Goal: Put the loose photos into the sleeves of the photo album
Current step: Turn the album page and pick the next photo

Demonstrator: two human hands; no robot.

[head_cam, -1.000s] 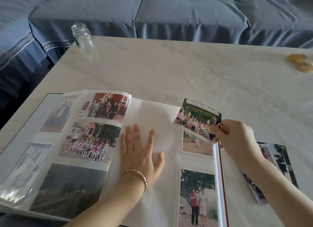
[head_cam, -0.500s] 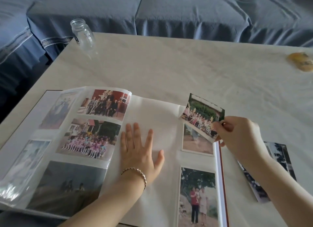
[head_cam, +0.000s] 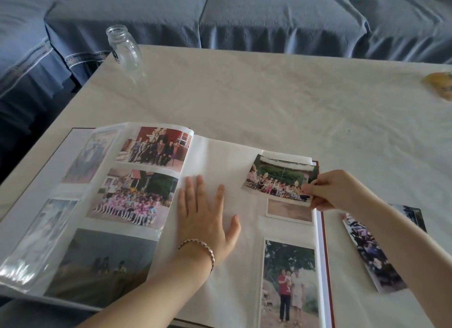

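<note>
1. The album (head_cam: 227, 161) lies open at the near edge of the table (head_cam: 244, 95). Its left page is full. Its right page shows a portrait photo (head_cam: 289, 281) at the near right corner and a half-covered photo (head_cam: 289, 211) above that.
2. The left hand (head_cam: 205, 215) lies flat on the bare middle of the right page, fingers straight and spread.
3. The right hand (head_cam: 335, 193) pinches a group photo (head_cam: 278, 178) by its near right corner between thumb and curled fingers. The photo sits tilted over the page's far right corner.
4. The step in hand seems to be bringing this photo to a sleeve; whether any edge is inside one cannot be told.
5. The next move likely calls for squaring the photo to the sleeve opening and sliding it in while the left hand steadies the page.
6. Loose photos (head_cam: 371, 249) wait on the table just beside the album's right edge.
</note>
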